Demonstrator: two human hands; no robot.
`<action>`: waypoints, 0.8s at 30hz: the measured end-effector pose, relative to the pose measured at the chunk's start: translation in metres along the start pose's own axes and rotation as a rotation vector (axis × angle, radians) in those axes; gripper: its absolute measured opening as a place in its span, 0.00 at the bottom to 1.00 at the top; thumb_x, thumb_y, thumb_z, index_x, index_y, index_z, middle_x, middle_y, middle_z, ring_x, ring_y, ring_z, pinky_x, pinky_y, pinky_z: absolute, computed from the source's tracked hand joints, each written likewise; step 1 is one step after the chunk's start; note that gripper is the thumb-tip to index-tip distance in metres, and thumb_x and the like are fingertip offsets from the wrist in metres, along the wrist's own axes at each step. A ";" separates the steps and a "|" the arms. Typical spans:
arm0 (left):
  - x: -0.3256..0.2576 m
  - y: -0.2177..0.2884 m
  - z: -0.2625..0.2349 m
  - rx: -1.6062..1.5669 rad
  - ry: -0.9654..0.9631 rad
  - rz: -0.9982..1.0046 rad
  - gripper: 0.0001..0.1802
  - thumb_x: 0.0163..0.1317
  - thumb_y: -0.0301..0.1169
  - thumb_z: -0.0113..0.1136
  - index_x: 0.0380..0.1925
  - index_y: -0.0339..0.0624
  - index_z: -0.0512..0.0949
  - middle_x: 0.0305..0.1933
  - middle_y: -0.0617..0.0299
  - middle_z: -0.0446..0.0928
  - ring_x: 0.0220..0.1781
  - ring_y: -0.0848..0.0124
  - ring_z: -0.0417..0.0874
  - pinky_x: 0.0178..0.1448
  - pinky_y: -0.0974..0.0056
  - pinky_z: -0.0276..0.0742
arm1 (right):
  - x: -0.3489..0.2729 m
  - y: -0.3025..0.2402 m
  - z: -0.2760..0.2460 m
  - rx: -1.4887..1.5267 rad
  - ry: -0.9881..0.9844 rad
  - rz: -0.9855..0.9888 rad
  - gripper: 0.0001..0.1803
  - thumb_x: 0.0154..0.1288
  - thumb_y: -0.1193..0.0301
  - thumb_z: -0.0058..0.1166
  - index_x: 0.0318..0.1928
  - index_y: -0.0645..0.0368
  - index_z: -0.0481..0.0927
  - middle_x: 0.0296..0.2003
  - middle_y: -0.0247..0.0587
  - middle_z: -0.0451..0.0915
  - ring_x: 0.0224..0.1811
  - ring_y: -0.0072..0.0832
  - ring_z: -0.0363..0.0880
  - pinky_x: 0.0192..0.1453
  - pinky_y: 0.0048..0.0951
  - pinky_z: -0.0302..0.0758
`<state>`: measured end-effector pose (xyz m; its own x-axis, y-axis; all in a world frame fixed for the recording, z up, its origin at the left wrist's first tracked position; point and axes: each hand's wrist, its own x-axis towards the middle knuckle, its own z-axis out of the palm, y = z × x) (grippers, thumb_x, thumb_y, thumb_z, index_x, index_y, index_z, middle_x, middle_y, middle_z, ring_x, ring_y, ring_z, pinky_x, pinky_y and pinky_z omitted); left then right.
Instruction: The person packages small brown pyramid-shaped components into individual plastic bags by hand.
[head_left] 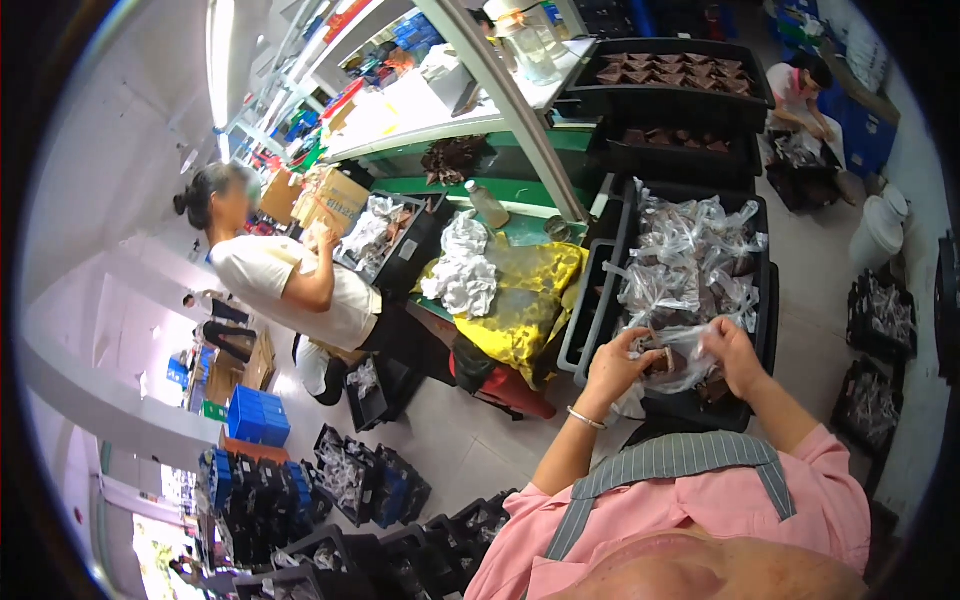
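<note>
Both my hands are over the near end of a black crate (pixel 770 300) heaped with knotted clear plastic bags (pixel 680 250) that have brown contents. My right hand (pixel 733 352) pinches the edge of a clear plastic bag (pixel 690 372) and spreads it. At the bag's left side, my left hand (pixel 622 362) is closed around a small brown piece (pixel 655 356), its kind too small to make out. The bag lies between the two hands. More brown pieces show beneath it, partly hidden by the plastic.
Stacked black trays of folded brown pieces (pixel 675 72) stand beyond the crate. To the left, a yellow cloth (pixel 530 300) with white crumpled cloth (pixel 465 265) covers a table. A co-worker (pixel 290 280) stands farther left; another person (pixel 805 110) sits at far right. Crates (pixel 880 310) line the right wall.
</note>
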<state>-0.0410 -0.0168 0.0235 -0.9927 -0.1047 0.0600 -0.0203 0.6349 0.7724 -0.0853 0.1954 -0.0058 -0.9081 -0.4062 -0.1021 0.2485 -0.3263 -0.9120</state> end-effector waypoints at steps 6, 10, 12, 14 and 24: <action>0.018 -0.014 -0.012 -0.110 -0.042 0.200 0.16 0.47 0.31 0.67 0.38 0.42 0.77 0.30 0.62 0.75 0.29 0.73 0.73 0.34 0.69 0.71 | 0.014 -0.023 -0.024 -0.178 0.042 0.095 0.09 0.59 0.72 0.48 0.41 0.52 0.69 0.29 0.25 0.68 0.28 0.14 0.65 0.29 0.17 0.63; 0.016 -0.015 -0.031 0.085 0.069 0.212 0.15 0.47 0.24 0.58 0.38 0.42 0.76 0.37 0.52 0.78 0.39 0.59 0.80 0.41 0.64 0.75 | 0.025 -0.023 -0.024 -0.639 -0.357 -0.354 0.07 0.58 0.78 0.42 0.35 0.57 0.74 0.30 0.32 0.68 0.32 0.22 0.68 0.36 0.23 0.66; 0.015 0.000 -0.034 0.319 0.074 0.022 0.15 0.47 0.25 0.57 0.38 0.44 0.75 0.33 0.51 0.78 0.36 0.55 0.79 0.38 0.60 0.74 | 0.020 -0.042 -0.019 -1.106 -0.393 -0.437 0.06 0.56 0.78 0.44 0.34 0.63 0.74 0.31 0.43 0.67 0.35 0.37 0.70 0.39 0.30 0.68; 0.020 -0.011 -0.028 0.415 0.114 0.049 0.14 0.48 0.26 0.58 0.38 0.45 0.75 0.32 0.50 0.78 0.34 0.53 0.78 0.38 0.59 0.74 | 0.020 -0.039 -0.030 -1.442 -0.407 -0.483 0.05 0.53 0.77 0.46 0.31 0.63 0.74 0.32 0.45 0.67 0.37 0.39 0.70 0.42 0.35 0.68; 0.010 0.014 -0.030 0.132 0.069 -0.099 0.12 0.48 0.33 0.59 0.25 0.33 0.76 0.19 0.55 0.76 0.23 0.71 0.77 0.32 0.67 0.71 | 0.010 -0.077 -0.010 -1.263 -0.510 -0.937 0.09 0.47 0.66 0.59 0.22 0.56 0.74 0.34 0.34 0.70 0.39 0.31 0.72 0.41 0.31 0.66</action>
<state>-0.0475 -0.0324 0.0538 -0.9747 -0.2211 0.0340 -0.1378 0.7131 0.6874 -0.1172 0.2250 0.0589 -0.3141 -0.7846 0.5345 -0.9324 0.1487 -0.3296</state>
